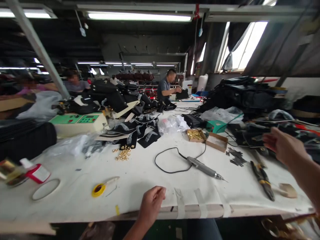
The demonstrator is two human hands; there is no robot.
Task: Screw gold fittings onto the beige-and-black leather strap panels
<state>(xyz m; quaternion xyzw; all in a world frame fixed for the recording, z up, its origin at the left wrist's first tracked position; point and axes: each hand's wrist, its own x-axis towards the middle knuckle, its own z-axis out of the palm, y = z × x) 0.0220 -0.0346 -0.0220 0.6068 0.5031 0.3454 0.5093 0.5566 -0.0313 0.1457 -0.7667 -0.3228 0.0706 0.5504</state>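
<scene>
My left hand [152, 202] hovers over the table's front edge, its fingers curled and pressed together; anything inside the pinch is too small to make out. At the right, my right hand [283, 145] is raised beside black pieces with metal fittings [252, 135]. Its fingers are curled and slightly blurred, so what they hold, if anything, does not show. Between the hands lies a grey pen-shaped power screwdriver [203, 167], its cord looped behind it. Black-and-yellow pliers [263, 181] rest below my right hand, near small dark flat pieces [236, 157].
Loose gold fittings [123, 154], a box of gold parts [195, 134] and an open carton [217, 142] are on the white table [140, 166]. A yellow tape roll [98, 190] and red-and-white bottle [37, 171] lie left. Bags pile up behind; a co-worker [167, 87] stands beyond.
</scene>
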